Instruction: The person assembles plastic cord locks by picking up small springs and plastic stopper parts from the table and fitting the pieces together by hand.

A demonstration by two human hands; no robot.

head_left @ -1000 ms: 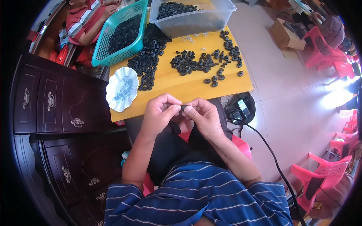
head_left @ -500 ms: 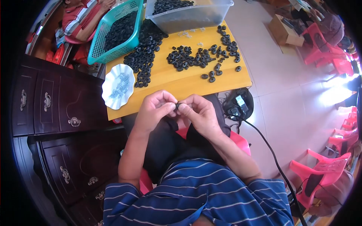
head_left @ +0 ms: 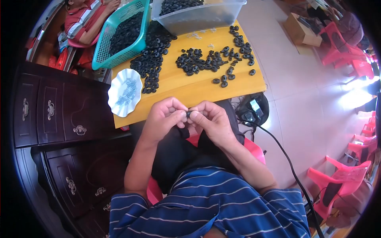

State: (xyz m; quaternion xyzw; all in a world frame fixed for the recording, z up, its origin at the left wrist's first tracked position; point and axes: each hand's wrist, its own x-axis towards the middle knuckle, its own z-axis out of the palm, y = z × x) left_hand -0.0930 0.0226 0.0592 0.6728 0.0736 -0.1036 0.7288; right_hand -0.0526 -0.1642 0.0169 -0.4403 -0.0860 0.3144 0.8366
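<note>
A small black plastic part is pinched between my two hands, just off the table's near edge and above my lap. My left hand grips it from the left with thumb and forefinger. From the other side my right hand closes thumb and forefinger on the same part. The fingertips cover most of it, so its exact shape is hidden. Similar black oval parts lie in a loose pile on the yellow table. A white scalloped dish with tiny clear or metallic pieces stands to the left.
A green basket and a clear plastic bin, both holding black parts, stand at the back. More black parts spread beside the basket. Dark drawers flank the left. Another person sits far left; a black cable runs right.
Both hands stay together with the black part between the fingertips, which shows a little more. The whole view has shifted slightly.
</note>
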